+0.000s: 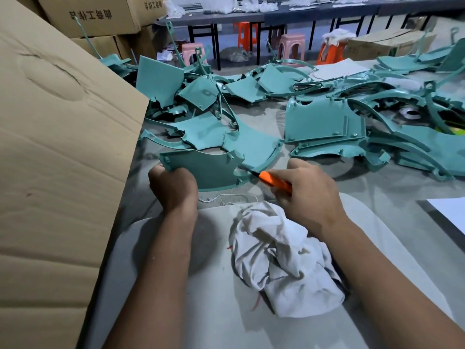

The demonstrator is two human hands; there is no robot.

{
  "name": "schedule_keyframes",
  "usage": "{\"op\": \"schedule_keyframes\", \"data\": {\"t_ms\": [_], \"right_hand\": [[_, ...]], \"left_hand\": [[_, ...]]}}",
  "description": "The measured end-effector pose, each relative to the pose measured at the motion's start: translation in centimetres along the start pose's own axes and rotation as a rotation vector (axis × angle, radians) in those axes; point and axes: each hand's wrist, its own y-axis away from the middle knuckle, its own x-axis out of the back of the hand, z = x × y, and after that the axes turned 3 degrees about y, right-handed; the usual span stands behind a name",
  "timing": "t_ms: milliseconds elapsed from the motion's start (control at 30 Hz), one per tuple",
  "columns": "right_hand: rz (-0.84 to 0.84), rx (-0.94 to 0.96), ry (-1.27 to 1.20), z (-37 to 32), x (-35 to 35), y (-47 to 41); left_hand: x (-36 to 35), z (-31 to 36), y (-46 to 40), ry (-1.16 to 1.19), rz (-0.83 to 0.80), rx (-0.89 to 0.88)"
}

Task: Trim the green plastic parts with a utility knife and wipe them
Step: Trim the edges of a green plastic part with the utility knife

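Note:
My left hand (173,185) grips the left corner of a curved green plastic part (214,170), holding it up on edge just beyond my lap. An orange utility knife (273,180) sits in my right hand (310,195), its dark blade tip touching the part's right edge near a notch. A crumpled white cloth (281,258) lies on my lap below both hands. Many more green plastic parts (324,124) are strewn over the floor ahead.
A large cardboard sheet (63,159) leans along my left side, with stacked cardboard boxes (93,13) behind it. Pink and orange stools (292,46) stand under a long dark table (276,13) at the back. A white sheet (450,212) lies at the right.

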Motion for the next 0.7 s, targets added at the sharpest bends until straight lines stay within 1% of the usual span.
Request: {"op": "schedule_keyframes", "data": {"t_ms": [67, 133, 200, 233, 300, 333, 433, 467, 533, 567, 600, 667, 700], "right_hand": [[-0.038, 0.05, -0.113, 0.0, 0.2, -0.1], [-0.003, 0.018, -0.153, 0.4, 0.2, -0.4], [0.101, -0.067, -0.063, 0.7, 0.2, -0.6], [0.112, -0.106, 0.007, 0.7, 0.2, -0.6], [0.045, -0.122, 0.097, 0.4, 0.1, -0.5], [0.012, -0.103, 0.088, 0.3, 0.0, -0.5], [-0.067, 0.002, -0.023, 0.5, 0.1, -0.4], [-0.112, 0.014, -0.097, 0.6, 0.3, -0.2], [-0.186, -0.074, -0.356, 0.9, 0.7, -0.2], [-0.166, -0.122, -0.418, 1.1, 0.7, -0.2], [-0.11, -0.137, -0.38, 1.3, 0.4, -0.3], [-0.033, -0.132, -0.07, 1.1, 0.0, -0.5], [-0.03, -0.123, 0.028, 0.7, -0.1, -0.6]], "left_hand": [[0.0, -0.1, -0.1, -0.009, 0.003, 0.002], [0.0, -0.1, 0.1, -0.014, 0.009, -0.001], [0.0, 0.0, 0.3, -0.018, 0.008, 0.007], [0.1, 0.1, 0.3, -0.027, 0.011, 0.016], [0.1, 0.1, 0.3, -0.044, 0.02, 0.028], [0.1, 0.1, 0.3, -0.048, 0.024, 0.031], [0.2, 0.2, 0.3, -0.061, 0.036, 0.022], [0.1, 0.2, 0.4, -0.057, 0.041, 0.015], [0.1, 0.1, 0.3, -0.048, 0.05, 0.01], [0.1, 0.1, 0.3, -0.048, 0.052, 0.013], [0.1, 0.0, 0.3, -0.05, 0.054, 0.018], [0.0, 0.0, 0.2, -0.045, 0.061, 0.02], [0.1, 0.0, 0.2, -0.041, 0.068, 0.012]]}}
